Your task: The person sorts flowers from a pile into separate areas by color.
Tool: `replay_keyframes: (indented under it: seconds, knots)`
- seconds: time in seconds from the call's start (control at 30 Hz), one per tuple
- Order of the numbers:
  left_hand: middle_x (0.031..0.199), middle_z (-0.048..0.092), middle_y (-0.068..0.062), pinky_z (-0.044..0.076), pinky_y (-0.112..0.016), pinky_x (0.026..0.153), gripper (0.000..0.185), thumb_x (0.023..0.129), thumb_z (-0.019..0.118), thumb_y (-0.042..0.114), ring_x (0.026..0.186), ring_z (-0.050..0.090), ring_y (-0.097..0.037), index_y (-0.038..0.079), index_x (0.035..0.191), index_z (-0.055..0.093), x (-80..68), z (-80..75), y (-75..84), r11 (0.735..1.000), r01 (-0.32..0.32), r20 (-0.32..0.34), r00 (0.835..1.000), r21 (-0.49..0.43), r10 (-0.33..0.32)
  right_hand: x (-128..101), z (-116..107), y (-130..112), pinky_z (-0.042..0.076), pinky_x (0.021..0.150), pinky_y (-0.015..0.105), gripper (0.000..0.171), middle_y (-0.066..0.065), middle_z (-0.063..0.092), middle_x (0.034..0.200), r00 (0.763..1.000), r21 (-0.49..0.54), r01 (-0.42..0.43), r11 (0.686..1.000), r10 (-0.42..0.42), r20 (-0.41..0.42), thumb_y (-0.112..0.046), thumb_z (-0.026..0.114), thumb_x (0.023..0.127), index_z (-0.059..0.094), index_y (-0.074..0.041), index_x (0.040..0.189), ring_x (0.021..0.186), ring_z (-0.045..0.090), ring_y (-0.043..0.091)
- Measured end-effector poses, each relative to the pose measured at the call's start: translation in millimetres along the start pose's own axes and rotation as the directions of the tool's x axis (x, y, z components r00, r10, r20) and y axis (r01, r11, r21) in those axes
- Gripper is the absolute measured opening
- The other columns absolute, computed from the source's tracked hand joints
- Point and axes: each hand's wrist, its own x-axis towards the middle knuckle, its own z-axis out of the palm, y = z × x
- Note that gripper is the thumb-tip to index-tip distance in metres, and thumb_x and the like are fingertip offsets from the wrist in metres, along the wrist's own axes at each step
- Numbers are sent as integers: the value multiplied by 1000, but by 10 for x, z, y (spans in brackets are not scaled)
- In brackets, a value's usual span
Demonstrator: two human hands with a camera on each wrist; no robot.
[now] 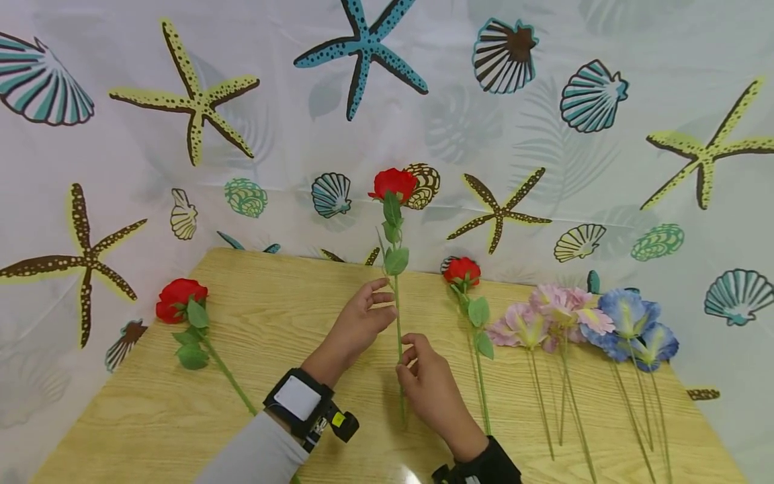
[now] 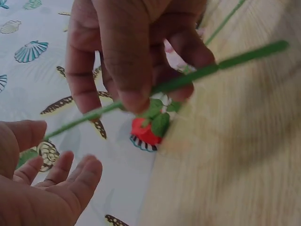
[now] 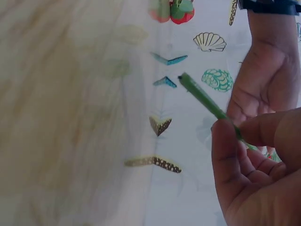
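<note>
A red artificial rose stands almost upright in front of me, its green stem running down between my two hands. My right hand pinches the lower stem between thumb and fingers. In the right wrist view, the cut end of the stem sticks out past those fingertips. Higher up, just below the leaves, my left hand is held around the stem with its fingers loosely bent. The left wrist view shows that hand's thumb and fingers spread apart, with the stem passing by the thumb tip.
Another red rose lies on the wooden table at left, and one more red rose at right. Farther right lie pink flowers and blue flowers on long stems. A patterned cloth hangs behind the table.
</note>
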Motion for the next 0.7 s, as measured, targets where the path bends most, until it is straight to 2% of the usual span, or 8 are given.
replay_keyframes:
  seconds: [0.1,0.2,0.33,0.47,0.6,0.7]
  knots:
    - [150,41,-17,39,-55,105,64,98,65,19,138,40,-39,14,154,35,-23,-55,-90,995,-3,-13,1000,103,4,-18,-61,35,45,50,25,34,3,59,92,998,-68,-23,997,20,-51,1,62,95,51,-2,127,62,55,5]
    - [153,37,-17,39,-57,104,64,97,67,21,139,35,-42,13,153,38,-46,-114,-185,979,-2,-52,999,203,13,-43,-169,79,45,50,25,34,3,62,90,994,-138,-37,990,23,-106,2,63,93,52,-2,125,62,56,5]
    - [151,39,-19,38,-57,104,61,96,68,20,138,37,-42,8,150,42,-53,-192,-268,943,-4,-109,993,334,43,-108,-397,140,42,49,26,35,4,63,90,988,-214,-89,973,60,-139,2,62,93,52,1,127,61,56,7]
    - [147,42,-19,39,-55,104,57,96,67,21,135,40,-40,6,147,45,-53,-308,-320,901,10,-161,985,433,66,-212,-629,231,37,45,26,40,9,64,93,982,-290,-160,943,122,-144,3,60,93,50,5,131,54,50,9]
    - [147,41,-21,38,-56,104,51,98,63,19,134,41,-41,3,144,48,-133,-540,-325,875,60,-220,974,480,54,-300,-797,357,36,45,27,42,13,65,91,980,-373,-189,908,150,-131,6,59,91,48,9,132,50,45,11]
    - [145,41,-25,38,-57,103,49,99,60,18,132,42,-42,0,143,48,-233,-772,-307,844,104,-258,965,527,42,-350,-884,456,33,46,26,41,8,59,78,977,-417,-215,883,191,-99,7,57,91,47,10,131,49,42,12]
